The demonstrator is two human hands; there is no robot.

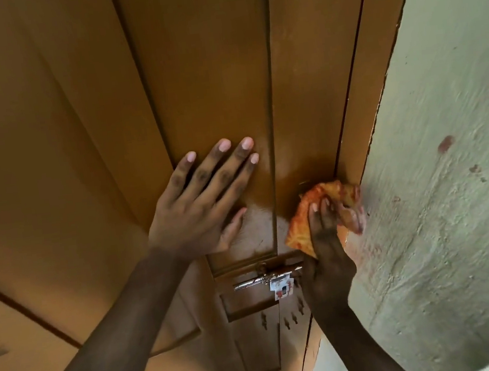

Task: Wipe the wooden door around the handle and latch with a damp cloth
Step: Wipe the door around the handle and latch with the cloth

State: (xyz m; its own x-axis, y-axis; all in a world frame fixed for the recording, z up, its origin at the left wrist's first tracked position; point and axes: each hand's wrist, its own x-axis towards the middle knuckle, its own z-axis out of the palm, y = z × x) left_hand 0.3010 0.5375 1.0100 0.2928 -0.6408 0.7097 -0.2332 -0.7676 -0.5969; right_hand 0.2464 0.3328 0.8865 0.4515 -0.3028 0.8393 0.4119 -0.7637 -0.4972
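Observation:
A brown wooden door (199,68) with raised panels fills the view. My left hand (205,202) lies flat on its middle panel, fingers spread, holding nothing. My right hand (330,230) presses an orange patterned cloth (305,218) against the door's right stile, close to the frame edge. A damp sheen shows on the wood just left of the cloth. Below both hands a metal latch bolt (266,278) runs across the door, with a small white tag (282,286) hanging from it. No handle is clearly visible.
The door frame (377,78) runs along the right, followed by a rough pale green wall (451,192) with a few reddish spots. Small dark fittings (292,318) sit on the door below the latch.

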